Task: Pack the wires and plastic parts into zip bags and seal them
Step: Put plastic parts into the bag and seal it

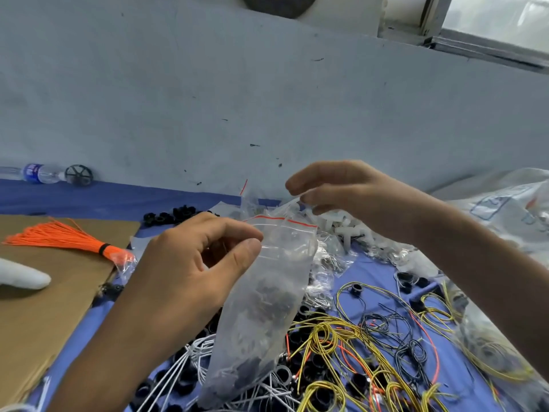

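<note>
The left hand (190, 263) is pinching the zip bag (267, 307) between thumb and forefinger, just under its red-lined mouth, and the bag is hanging down from that pinch with dark parts showing dimly through the cloudy plastic. The right hand (350, 194) is hovering up and to the right of the bag's mouth, fingers curved with the thumb beneath. A clear plastic edge is lying at its fingertips, but it is not possible to tell whether the hand is gripping it.

Right under the right hand, white plastic parts (341, 227) are lying in a heap among more clear bags. Below both hands, yellow wires (326, 337) are tangling with grey and orange ones over black rings on the blue cloth (371, 275), and the hanging bag is hiding part of that pile. White wires (190, 361) are fanning out beneath the left wrist. To the left of the left hand, an orange wire bundle (59, 236) is lying on a cardboard sheet (44, 322). Beyond the left hand, more black rings (166, 217) are sitting in a cluster. Far off to the left, by the wall, a water bottle (38, 173) is lying beside a black wheel (78, 174).
</note>
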`<state>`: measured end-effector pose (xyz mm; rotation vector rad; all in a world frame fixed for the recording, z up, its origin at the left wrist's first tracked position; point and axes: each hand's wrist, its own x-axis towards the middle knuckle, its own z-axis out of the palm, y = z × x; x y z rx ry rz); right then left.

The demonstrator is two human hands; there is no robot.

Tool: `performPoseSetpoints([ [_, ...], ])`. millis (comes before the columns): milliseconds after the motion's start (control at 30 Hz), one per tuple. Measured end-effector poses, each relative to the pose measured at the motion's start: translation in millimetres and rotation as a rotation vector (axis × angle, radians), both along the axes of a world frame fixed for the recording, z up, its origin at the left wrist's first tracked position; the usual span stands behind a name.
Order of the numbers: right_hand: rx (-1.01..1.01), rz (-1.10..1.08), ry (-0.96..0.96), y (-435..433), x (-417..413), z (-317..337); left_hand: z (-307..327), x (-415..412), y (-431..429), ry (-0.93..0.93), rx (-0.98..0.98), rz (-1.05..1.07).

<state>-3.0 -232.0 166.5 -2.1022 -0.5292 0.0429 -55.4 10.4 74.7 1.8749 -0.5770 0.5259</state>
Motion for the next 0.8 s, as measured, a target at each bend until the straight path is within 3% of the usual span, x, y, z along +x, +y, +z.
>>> performPoseSetpoints([
  [100, -0.657, -0.004, -0.088, 4, 4, -13, 0, -1, -1, -0.013, 0.053, -0.029],
  [133, -0.803, -0.019, -0.1, 6, 5, -17, 0, -2, -1, -0.019, 0.052, -0.035],
  [167, -0.828, -0.04, -0.086, 7, 6, -18, 1, -3, 0, -0.028, 0.043, -0.034],
  [333, -0.395, -0.125, -0.015, -15, -2, -2, 7, -4, 10, -0.09, -0.047, 0.008],
  [433, -0.469, -0.06, -0.064, -18, -8, 1, 10, -4, 10, -0.08, -0.096, -0.009],
  [800, -0.271, -0.044, 0.012, -39, -25, 10, 3, 4, 7, 0.061, -0.036, 0.018],
])
